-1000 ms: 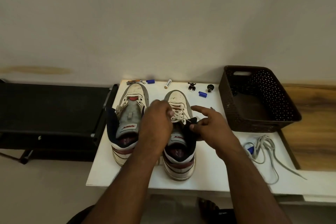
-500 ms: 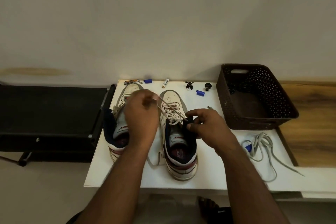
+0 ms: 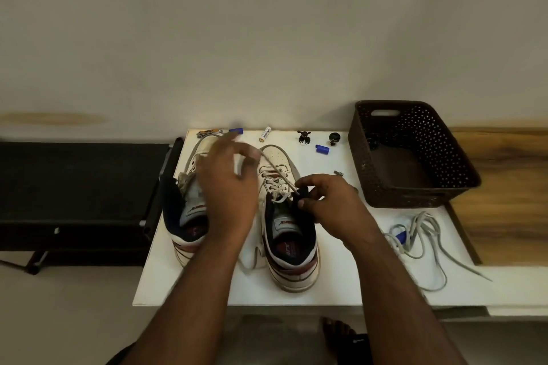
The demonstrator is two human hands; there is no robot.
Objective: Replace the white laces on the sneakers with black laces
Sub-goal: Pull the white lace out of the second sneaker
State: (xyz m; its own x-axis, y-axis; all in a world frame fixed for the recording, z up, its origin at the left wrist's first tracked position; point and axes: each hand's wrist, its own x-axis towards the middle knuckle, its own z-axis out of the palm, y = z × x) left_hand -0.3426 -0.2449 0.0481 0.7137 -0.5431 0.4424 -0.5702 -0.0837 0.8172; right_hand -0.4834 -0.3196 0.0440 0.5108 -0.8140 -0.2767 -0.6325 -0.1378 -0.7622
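Two white sneakers stand side by side on the white table (image 3: 341,284), toes toward the wall. The left sneaker (image 3: 185,216) has no lace showing and is partly hidden by my left arm. The right sneaker (image 3: 286,234) still carries a white lace (image 3: 277,176). My left hand (image 3: 226,187) pinches that lace end and holds it stretched up and to the left of the eyelets. My right hand (image 3: 326,207) grips the dark collar at the right sneaker's upper right side. A removed white lace (image 3: 421,234) lies in a loose heap on the table's right part.
A dark brown perforated basket (image 3: 415,190) stands at the back right. Small items line the back edge: a nail clipper (image 3: 209,133), a white battery (image 3: 266,133), blue caps (image 3: 322,150), two small black knobs. A black bench (image 3: 74,187) adjoins the table's left side. A wooden surface (image 3: 510,187) lies right.
My left hand rose from the right sneaker's eyelets and moved up and left, drawing the white lace out taut. My right hand stayed at the collar.
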